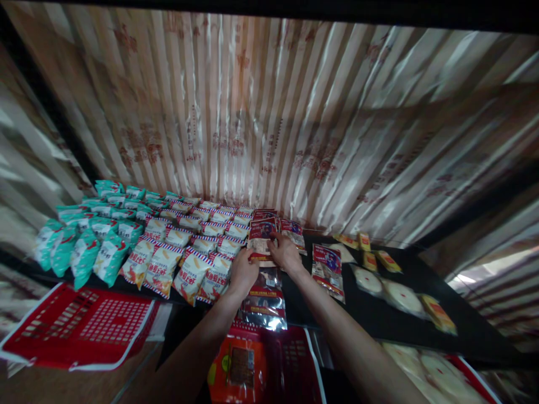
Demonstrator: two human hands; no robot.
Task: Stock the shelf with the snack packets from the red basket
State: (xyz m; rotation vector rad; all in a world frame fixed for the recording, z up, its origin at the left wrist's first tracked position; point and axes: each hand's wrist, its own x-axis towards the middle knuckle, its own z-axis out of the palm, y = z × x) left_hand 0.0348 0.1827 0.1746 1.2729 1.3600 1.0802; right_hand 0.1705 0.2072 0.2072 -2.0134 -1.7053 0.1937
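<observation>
Both my hands reach onto a dark shelf (379,314). My left hand (243,273) and my right hand (285,252) are closed on the lower edge of a dark red snack packet (261,238), which stands at the front of a short row of the same packets (264,215). A shiny packet with a clear window (265,300) lies flat just below my hands. Another dark red packet (327,269) lies to the right of my right wrist.
Rows of striped white-and-orange snack bags (191,241) and teal bags (90,235) fill the shelf's left part. Yellow bars (370,252) and round white packs (387,292) lie at the right. A red basket (80,328) sits lower left, an orange pack (236,367) below.
</observation>
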